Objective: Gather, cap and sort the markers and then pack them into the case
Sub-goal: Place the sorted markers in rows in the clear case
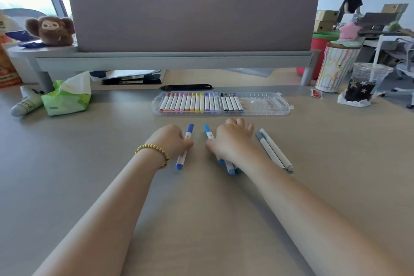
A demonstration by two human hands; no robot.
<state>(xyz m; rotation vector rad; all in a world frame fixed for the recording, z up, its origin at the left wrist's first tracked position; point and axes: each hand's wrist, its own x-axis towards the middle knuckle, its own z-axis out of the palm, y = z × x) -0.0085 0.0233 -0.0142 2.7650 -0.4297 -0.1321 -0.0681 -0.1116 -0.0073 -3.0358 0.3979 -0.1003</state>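
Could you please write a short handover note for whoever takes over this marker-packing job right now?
Left hand: grips one dark blue marker on the table.
Right hand: holds a small bunch of blue markers against the table.
Two grey markers lie loose just right of the right hand.
Done: the clear case lies open behind the hands, its left part full of capped markers, a few more past the middle.
Left: pack the blues and greys into the empty right slots, then close the case.

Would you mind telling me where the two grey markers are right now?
In the head view, the two grey markers lie side by side on the table, just right of the right hand and nearer the person than the marker case.
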